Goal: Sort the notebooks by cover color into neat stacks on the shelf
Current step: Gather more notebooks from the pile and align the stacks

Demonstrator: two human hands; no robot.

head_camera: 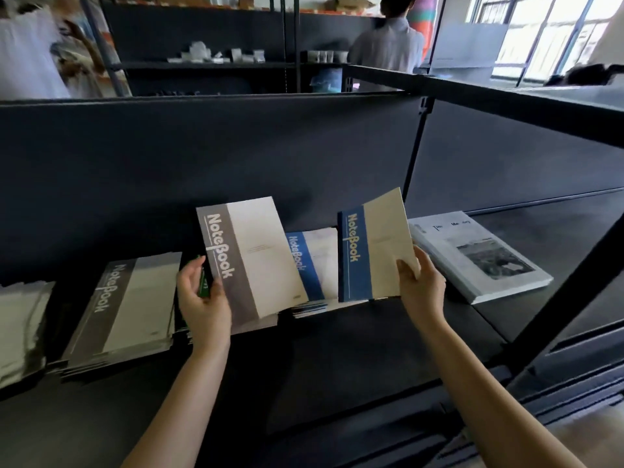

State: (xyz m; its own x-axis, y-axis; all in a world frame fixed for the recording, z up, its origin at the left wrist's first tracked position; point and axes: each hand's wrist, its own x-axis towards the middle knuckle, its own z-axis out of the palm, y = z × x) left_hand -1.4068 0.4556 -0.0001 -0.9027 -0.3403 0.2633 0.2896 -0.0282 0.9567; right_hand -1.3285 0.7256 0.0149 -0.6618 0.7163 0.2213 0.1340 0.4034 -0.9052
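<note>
Far left on the shelf (337,349) sat a pale pile (20,325), too blurred to read. Just beside it was the grey stack (128,309), lying flat with its long side running away from the person.

Next came the left hand (202,298), pinching the grey notebook (250,258) at its lower left edge, thumb on the grey band and fingers tucked behind. The notebook was tipped up off the shelf, spine on the left, leaning a bit to the left at the top. A green sliver (203,282) showed by the fingers – couldn't tell if the hand held it too.

Between the two hands lay the blue stack (310,261), partly hidden. The blue notebook (374,251) stood tilted up right over its right side, bottom edge close to the pile. The right hand (418,285) pinched it at the lower right, thumb on the cream cover and fingers behind.

Further right, a white book with a photo cover (472,255) lay flat, apart from the rest.

What I think matters next – each notebook's matching stack lay to the left of the hand holding it. The blue one probably just needs lowering flat with the spine lined up, while the grey one has to travel left across the hand to reach its stack.
</note>
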